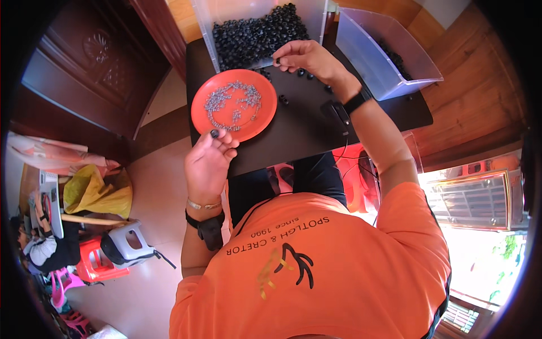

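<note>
Pinching a small black cap [214, 134] between left hand [208, 164] fingertips at the orange plate's [204, 116] near edge, right hand [307, 58] fingers curling over loose caps [305, 73] by the table's far edge.

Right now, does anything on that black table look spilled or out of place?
A few small black pieces lie loose on the black table, outside the clear bin full of them, near the right hand. The small metal parts stay on the orange plate.
</note>
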Action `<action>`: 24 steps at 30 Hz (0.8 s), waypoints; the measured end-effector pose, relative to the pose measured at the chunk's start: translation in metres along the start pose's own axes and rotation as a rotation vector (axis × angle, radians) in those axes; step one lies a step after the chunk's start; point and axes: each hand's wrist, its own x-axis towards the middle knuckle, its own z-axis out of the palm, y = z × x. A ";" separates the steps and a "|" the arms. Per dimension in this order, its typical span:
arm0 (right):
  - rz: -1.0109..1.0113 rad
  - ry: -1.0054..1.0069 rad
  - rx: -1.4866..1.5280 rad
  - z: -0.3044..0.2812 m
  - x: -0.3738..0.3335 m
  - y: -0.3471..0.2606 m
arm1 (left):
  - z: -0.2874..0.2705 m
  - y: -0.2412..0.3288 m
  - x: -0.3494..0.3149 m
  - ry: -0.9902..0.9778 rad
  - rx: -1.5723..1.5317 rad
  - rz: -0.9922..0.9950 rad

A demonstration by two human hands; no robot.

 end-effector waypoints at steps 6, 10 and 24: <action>-0.123 -0.117 0.428 0.066 -0.031 -0.020 | 0.029 -0.006 0.009 -0.076 -0.007 -0.017; -0.113 -0.131 0.622 0.091 -0.038 -0.020 | 0.037 -0.007 0.007 -0.100 -0.009 -0.018; -0.060 -0.010 0.497 0.117 -0.050 -0.027 | 0.035 -0.005 0.003 -0.120 -0.004 -0.001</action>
